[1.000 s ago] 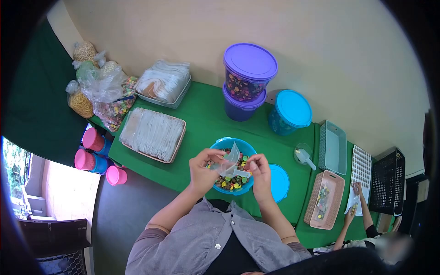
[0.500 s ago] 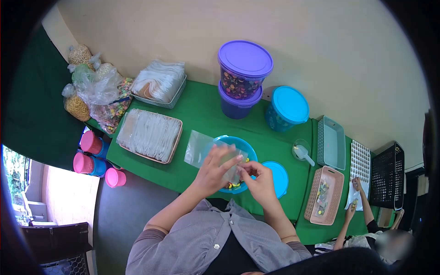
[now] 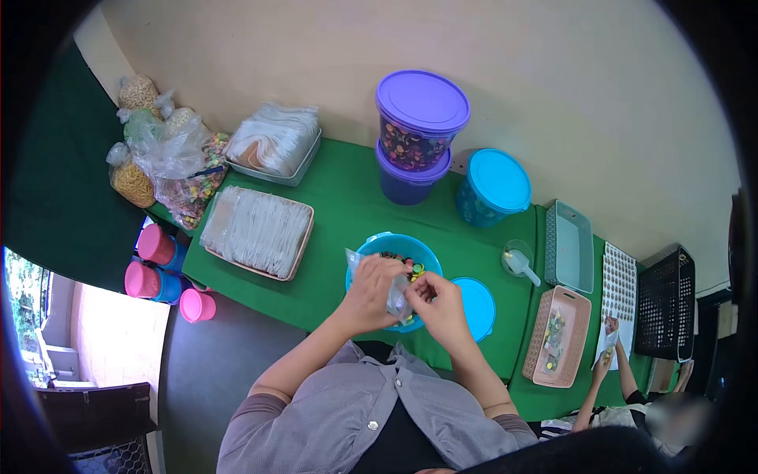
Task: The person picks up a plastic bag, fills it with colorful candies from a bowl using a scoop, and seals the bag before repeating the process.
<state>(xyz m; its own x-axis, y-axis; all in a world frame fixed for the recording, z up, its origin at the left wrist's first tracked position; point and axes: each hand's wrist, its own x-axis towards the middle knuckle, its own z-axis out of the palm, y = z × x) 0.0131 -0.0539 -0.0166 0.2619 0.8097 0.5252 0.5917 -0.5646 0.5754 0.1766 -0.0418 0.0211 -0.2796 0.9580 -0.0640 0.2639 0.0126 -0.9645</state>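
A small clear plastic bag [image 3: 398, 297] is bunched between my two hands, over a blue tub [image 3: 431, 254] of colourful small pieces. My left hand [image 3: 369, 294] is closed on the bag's left side, and part of the clear film sticks up behind its fingers. On the other side, the fingertips of my right hand [image 3: 439, 306] are pinched together at the bag's edge. Yellow, green and dark pieces [image 3: 416, 271] show in the tub behind the bag. Whether the bag holds any pieces is hard to make out. A round blue lid [image 3: 477, 308] lies beside the tub.
Baskets of flat plastic bags [image 3: 260, 235] stand left. Lidded purple tubs [image 3: 422, 103] and a blue tub [image 3: 496, 186] are at the back. Right are a scoop [image 3: 521, 267], a pink basket [image 3: 559, 336] and a co-worker's hands [image 3: 608, 351] with a small bag.
The bag, spread out to the left before, is now gathered between my hands. My left hand has lowered slightly and its fingers have closed. My right hand has shifted slightly left.
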